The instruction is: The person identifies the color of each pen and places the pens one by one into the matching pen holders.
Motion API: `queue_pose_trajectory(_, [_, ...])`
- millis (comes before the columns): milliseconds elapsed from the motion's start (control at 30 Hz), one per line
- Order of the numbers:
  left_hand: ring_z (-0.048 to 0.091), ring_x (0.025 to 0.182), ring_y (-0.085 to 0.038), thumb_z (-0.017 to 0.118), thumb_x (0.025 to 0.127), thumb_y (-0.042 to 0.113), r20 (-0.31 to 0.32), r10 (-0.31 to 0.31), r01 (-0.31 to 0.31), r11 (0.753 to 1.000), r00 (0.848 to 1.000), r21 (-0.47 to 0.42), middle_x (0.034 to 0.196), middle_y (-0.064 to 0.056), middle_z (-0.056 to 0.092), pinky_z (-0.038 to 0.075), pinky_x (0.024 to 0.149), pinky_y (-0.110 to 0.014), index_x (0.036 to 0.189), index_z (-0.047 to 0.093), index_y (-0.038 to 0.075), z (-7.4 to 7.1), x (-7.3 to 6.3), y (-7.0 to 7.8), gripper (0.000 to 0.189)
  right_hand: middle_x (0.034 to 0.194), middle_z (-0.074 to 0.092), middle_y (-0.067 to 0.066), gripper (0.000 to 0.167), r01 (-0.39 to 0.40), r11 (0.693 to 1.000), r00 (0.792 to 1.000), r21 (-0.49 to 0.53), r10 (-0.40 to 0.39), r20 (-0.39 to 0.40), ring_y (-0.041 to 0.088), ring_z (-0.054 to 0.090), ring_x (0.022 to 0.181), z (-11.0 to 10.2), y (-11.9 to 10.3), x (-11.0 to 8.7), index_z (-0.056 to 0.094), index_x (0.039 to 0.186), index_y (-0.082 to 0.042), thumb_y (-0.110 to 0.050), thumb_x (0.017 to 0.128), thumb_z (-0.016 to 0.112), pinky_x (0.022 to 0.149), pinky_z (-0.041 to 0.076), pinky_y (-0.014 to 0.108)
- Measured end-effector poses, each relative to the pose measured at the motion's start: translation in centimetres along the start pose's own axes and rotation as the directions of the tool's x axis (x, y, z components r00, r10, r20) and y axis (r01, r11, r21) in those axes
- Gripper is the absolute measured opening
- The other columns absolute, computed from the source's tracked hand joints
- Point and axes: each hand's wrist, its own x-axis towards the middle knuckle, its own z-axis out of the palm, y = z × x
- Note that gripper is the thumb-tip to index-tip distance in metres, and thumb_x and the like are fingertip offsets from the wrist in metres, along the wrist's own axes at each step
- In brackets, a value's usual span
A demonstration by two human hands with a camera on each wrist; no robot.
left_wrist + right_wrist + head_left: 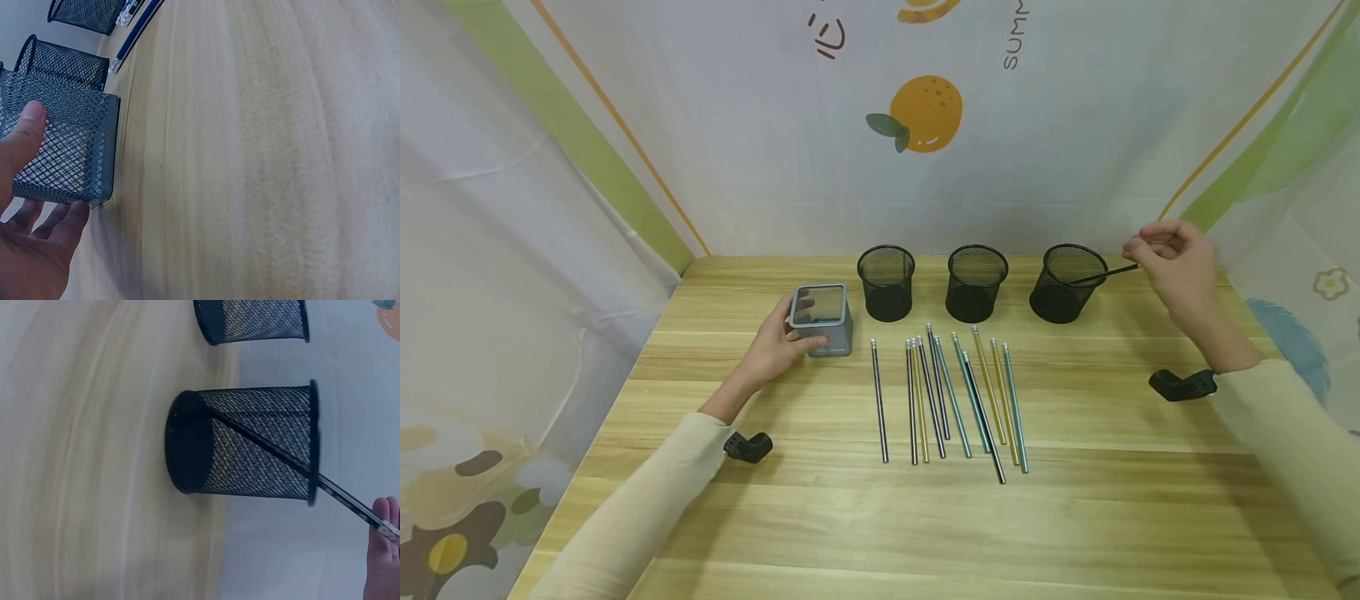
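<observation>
My left hand holds a grey square mesh pen holder, thumb on the near side and fingers around the far side. In the left wrist view, thumb and fingertips touch its mesh wall. A dark pencil leans out over the rim of the rightmost black round mesh pen holder. My right hand is beside the pencil's outer end, its fingers loosely bent. In the right wrist view, the pencil crosses in front of the fingertips, uncovered by them.
Two more black round mesh pen holders stand along the back edge. Several dark, gold and teal pencils lie on the wooden table, eraser ends toward the back. A printed curtain hangs behind the table.
</observation>
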Motion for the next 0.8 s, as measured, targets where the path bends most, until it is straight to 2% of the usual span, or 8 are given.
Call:
queue_pose_trajectory(200, [0.04, 0.137, -0.045, 0.078, 0.087, -0.005, 0.003, 0.006, -0.006, 1.0, 1.0, 0.002, 0.146, -0.026, 0.04, 0.042, 0.108, -0.053, 0.156, 0.027, -0.001, 0.0, 0.0, 0.0, 0.086, 0.088, 0.067, 0.011, 0.011, 0.022, 0.999, 0.999, 0.033, -0.021, -0.034, 0.016, 0.07, 0.076, -0.1, -0.9, 0.0, 0.062, 0.102, 0.011, 0.013, 0.092, 0.065, 0.074, 0.058, 0.02])
queue_pose_trajectory(533, [0.044, 0.135, -0.041, 0.078, 0.087, -0.006, -0.003, 0.02, -0.02, 1.0, 1.0, 0.002, 0.144, -0.027, 0.042, 0.039, 0.111, -0.051, 0.156, 0.028, -0.001, 0.0, 0.1, 0.0, 0.086, 0.091, 0.068, 0.006, 0.014, 0.07, 0.991, 0.994, -0.118, -0.08, -0.08, 0.012, 0.065, 0.082, -0.3, -2.0, -0.3, 0.064, 0.102, 0.01, 0.01, 0.089, 0.069, 0.076, 0.054, 0.012])
queue_pose_trajectory(667, [0.045, 0.134, -0.04, 0.078, 0.087, -0.005, -0.005, 0.021, -0.021, 1.0, 1.0, 0.004, 0.144, -0.026, 0.043, 0.038, 0.113, -0.05, 0.156, 0.028, 0.001, 0.0, 0.0, 0.0, 0.086, 0.089, 0.068, 0.008, 0.014, 0.105, 0.991, 0.99, -0.088, -0.112, -0.083, 0.014, 0.065, 0.081, -0.3, -2.3, -0.3, 0.064, 0.102, 0.013, 0.012, 0.088, 0.068, 0.074, 0.055, 0.013])
queue_pose_trajectory(800, [0.044, 0.134, -0.04, 0.078, 0.086, -0.006, -0.005, 0.035, -0.035, 0.999, 0.999, 0.007, 0.143, -0.026, 0.044, 0.034, 0.115, -0.05, 0.155, 0.028, -0.001, 0.0, 0.0, -0.1, 0.086, 0.087, 0.068, 0.011, 0.014, 0.138, 0.99, 0.987, -0.015, -0.139, -0.078, 0.017, 0.067, 0.078, -0.3, -2.7, -0.3, 0.063, 0.1, 0.017, 0.015, 0.088, 0.067, 0.074, 0.057, 0.016])
